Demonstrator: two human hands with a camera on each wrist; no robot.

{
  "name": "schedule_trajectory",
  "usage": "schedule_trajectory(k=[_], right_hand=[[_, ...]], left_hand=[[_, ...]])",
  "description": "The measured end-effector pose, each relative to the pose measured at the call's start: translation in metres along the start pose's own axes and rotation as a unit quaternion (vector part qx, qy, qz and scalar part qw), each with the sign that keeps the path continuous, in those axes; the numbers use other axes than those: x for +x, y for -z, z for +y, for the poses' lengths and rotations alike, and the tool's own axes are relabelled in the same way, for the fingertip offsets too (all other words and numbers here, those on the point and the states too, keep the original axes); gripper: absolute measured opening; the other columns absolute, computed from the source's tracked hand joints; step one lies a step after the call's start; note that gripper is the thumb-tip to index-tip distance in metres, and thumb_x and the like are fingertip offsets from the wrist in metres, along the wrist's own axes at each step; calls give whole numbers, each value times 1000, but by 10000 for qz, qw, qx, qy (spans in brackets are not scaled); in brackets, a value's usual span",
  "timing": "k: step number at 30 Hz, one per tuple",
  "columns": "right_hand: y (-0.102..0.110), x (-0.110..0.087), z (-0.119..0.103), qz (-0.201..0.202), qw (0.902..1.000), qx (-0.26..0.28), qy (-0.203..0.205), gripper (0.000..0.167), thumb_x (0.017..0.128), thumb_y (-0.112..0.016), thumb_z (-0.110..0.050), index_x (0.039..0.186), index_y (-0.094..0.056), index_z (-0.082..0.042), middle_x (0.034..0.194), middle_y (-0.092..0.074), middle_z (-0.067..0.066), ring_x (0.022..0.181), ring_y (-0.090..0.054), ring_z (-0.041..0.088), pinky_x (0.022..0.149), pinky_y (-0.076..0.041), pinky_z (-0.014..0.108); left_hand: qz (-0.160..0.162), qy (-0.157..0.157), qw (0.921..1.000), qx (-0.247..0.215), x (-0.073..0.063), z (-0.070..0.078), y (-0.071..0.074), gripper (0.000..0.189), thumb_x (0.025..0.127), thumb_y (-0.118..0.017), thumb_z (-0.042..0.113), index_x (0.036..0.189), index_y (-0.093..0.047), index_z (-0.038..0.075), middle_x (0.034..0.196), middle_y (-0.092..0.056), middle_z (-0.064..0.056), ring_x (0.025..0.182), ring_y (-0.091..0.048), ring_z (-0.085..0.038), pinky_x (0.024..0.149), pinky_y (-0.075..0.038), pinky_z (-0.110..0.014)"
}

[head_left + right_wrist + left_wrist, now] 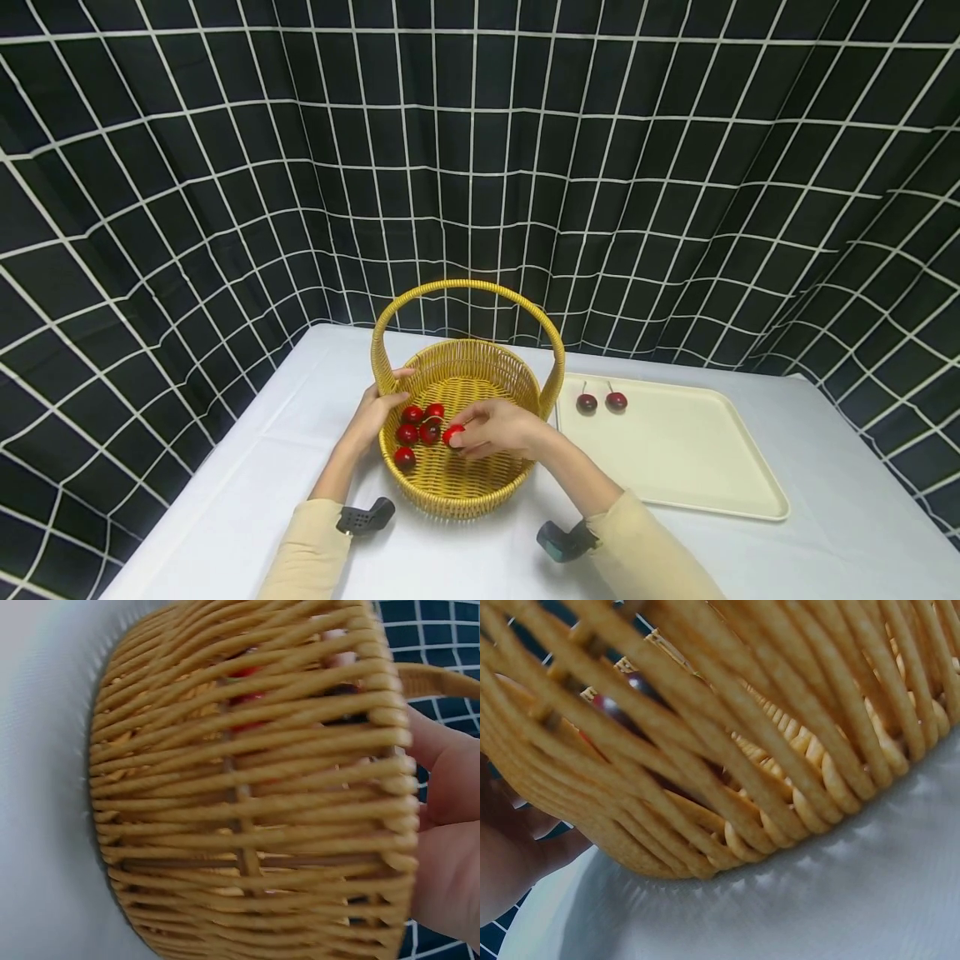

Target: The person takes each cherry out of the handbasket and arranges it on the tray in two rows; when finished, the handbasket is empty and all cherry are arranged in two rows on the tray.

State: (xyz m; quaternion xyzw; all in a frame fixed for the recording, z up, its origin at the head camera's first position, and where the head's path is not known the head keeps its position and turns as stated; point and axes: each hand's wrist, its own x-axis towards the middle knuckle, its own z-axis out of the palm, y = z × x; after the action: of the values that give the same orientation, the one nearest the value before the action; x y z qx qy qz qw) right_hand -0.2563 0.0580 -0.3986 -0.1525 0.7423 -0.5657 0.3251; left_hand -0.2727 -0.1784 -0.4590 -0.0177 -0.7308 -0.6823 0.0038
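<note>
The head view shows the right hand (495,429) inside the yellow basket (453,505), its grip closed to a pinch on a red cherry (453,435), near five more cherries (407,434). The left hand (375,411) has its grip around the basket's left rim. Two dark cherries (587,404) lie on the cream tray (675,450) on the tabletop (247,467).
</note>
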Motion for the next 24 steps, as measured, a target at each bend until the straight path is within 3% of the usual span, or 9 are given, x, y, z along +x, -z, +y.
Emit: schedule_trajectory(k=[11,18,24], right_hand=[[15,-19,-1,-162,9988,-87,459,39,85,-71,-9,118,-57,6,97,-59,14,96,-64,34,86,-51,45],[22,-30,1,-62,9981,-75,601,37,85,-71,-9,117,-57,4,101,-59,14,94,-65,28,84,-53,39],[31,-41,1,-50,9973,-46,727,38,85,-72,-11,117,-56,3,103,-60,13,94,-65,24,85,-52,37]], left_hand=[[-55,84,9999,-48,0,2,1,44,92,-48,2,137,-47,1,145,-40,-19,136,-29,-36,111,-13,-52],[-15,81,10000,-32,1,0,0,45,92,-48,2,137,-46,0,145,-39,-19,136,-29,-36,111,-13,-52],[-64,99,9999,-37,-5,11,-1,45,91,-48,1,136,-46,0,144,-40,-20,135,-30,-37,111,-14,-53]])
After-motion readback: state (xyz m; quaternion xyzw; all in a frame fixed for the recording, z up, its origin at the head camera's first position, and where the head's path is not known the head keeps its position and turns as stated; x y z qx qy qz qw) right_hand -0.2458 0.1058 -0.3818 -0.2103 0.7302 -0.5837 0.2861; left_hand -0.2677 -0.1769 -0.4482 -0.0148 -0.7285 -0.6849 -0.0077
